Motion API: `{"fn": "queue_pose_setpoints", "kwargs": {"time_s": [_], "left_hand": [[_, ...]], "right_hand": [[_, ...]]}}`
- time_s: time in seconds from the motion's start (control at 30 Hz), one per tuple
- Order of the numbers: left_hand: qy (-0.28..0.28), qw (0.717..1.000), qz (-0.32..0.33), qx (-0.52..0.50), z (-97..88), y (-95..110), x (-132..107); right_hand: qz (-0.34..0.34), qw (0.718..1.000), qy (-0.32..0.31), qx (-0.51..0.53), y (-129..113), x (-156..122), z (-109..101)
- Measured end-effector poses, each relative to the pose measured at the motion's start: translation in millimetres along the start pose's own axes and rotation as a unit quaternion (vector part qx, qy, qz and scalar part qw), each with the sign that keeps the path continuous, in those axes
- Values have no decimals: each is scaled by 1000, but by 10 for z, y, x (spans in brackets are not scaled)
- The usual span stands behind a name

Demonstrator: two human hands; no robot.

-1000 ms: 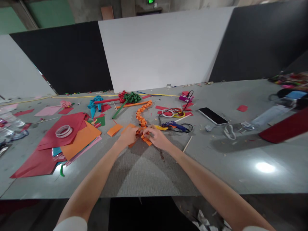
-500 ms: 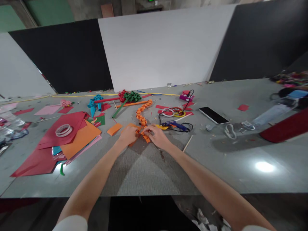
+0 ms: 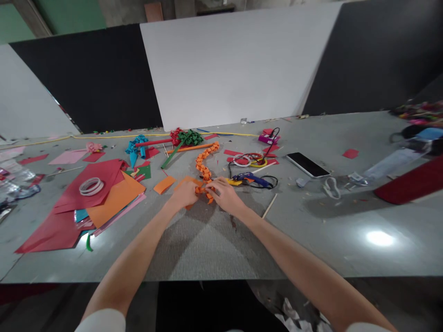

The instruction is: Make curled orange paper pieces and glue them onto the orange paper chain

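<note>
A folded orange paper chain (image 3: 203, 167) curves across the table in front of me, its near end between my hands. My left hand (image 3: 186, 193) is closed on that end from the left. The fingers of my right hand (image 3: 223, 193) pinch the same end from the right. Orange paper pieces lie under and beside my left hand, one small orange sheet (image 3: 164, 185) a little further left. Just beyond my right hand rests a blue hot glue gun (image 3: 254, 180) with a yellow part toward the hand. My fingers partly hide the chain's folds.
Red and orange paper sheets (image 3: 114, 203) with a white tape roll (image 3: 91, 186) lie at left. Behind are green (image 3: 189, 138), red and blue paper flowers (image 3: 136, 145). A phone (image 3: 307, 165), a stick (image 3: 269, 206) and a red cylinder (image 3: 411, 182) lie to the right.
My right fingers have shifted slightly on the near end of the orange paper chain, and that end has turned a little. Both hands stay in nearly the same place.
</note>
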State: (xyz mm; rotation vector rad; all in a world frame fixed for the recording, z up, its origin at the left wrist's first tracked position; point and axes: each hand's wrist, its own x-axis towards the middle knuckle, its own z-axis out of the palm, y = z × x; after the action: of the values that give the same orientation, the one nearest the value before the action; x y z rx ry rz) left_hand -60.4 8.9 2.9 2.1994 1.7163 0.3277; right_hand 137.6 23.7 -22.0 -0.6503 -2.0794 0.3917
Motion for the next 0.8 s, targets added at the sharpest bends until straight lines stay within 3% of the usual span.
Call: {"fn": "queue_pose_setpoints", "kwargs": {"time_s": [0.2,0.53,0.8], "left_hand": [[-3,1000,-21,19,48,-38,13],[-14,999,-34,-3,-76,105,-86],[-19,999,-32,10,-56,85,-73]], "right_hand": [[-10,1000,-13,-11,16,-14,6],[-46,997,-39,-44,-1,-4,-16],[-96,988,-71,-95,-9,0,-24]]}}
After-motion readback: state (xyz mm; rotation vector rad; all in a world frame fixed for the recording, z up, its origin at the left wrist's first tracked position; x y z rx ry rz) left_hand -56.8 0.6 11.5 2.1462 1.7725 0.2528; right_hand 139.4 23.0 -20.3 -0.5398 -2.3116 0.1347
